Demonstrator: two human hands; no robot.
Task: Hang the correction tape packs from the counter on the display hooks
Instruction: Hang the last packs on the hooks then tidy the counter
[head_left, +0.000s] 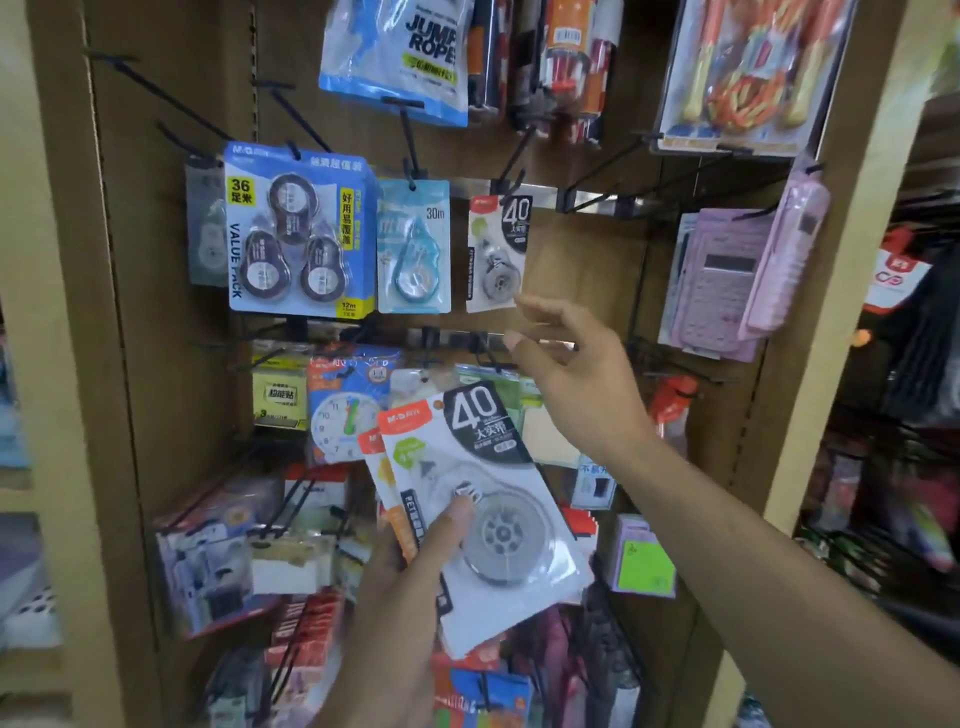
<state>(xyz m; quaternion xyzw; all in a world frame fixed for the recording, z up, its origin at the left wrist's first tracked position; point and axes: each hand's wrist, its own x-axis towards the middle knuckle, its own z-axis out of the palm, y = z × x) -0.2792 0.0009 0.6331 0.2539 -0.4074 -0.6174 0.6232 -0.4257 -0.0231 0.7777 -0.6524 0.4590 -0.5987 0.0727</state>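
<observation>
Risk of slippage: left hand grips a fanned stack of correction tape packs below the display; right hand, fingers loose and empty, hovers beside the hung pack on its hook. The stack could slide apart.

Two hands are in view, the left hand and the right hand. The left hand holds at least two "40" correction tape packs, one behind the other, and one more "40" pack hangs on a display hook. On the same row hang one light blue "30m" pack and one blue value pack with three tapes inside, and one more pack is half hidden behind it.
</observation>
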